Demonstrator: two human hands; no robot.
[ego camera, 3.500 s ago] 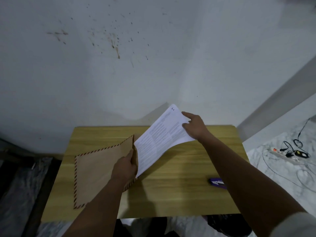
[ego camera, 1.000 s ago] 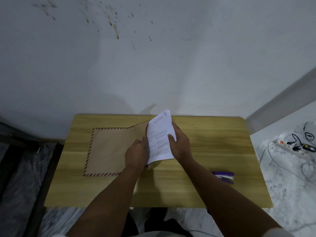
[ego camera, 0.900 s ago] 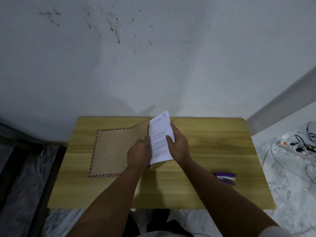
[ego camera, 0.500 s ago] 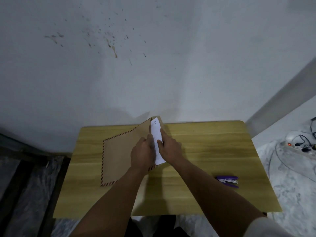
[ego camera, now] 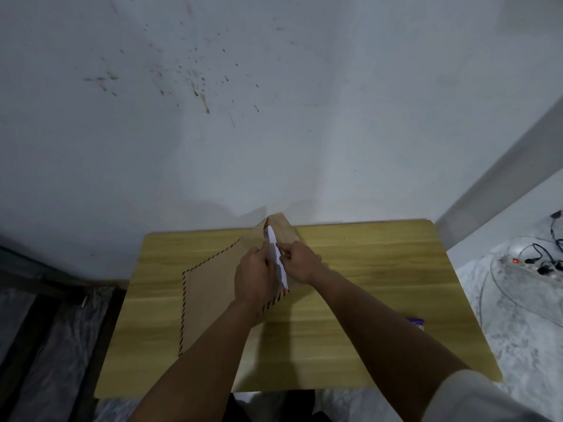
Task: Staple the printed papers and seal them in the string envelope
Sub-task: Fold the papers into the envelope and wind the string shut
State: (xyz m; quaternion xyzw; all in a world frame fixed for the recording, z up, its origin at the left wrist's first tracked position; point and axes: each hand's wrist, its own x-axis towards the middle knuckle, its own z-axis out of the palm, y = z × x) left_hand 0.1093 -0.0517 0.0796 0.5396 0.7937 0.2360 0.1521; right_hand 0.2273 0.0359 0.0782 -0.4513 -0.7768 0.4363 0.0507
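Observation:
A brown envelope (ego camera: 210, 287) with a red-striped border lies on the wooden table (ego camera: 365, 269), its open right end lifted and its flap (ego camera: 281, 228) raised. Only a narrow white strip of the printed papers (ego camera: 275, 254) sticks out of the mouth; the rest is inside. My left hand (ego camera: 253, 274) grips the envelope's upper side at the opening. My right hand (ego camera: 300, 264) holds the papers' outer edge, right beside the left hand.
A purple stapler (ego camera: 416, 321) lies on the table's right part, partly hidden by my right forearm. A white wall stands directly behind the table. On the floor at the right lies a power strip (ego camera: 530, 263) with several cables.
The papers have slid left, deeper into the envelope, until only a thin strip shows. My right hand followed them up to the opening. The envelope's mouth end has lifted.

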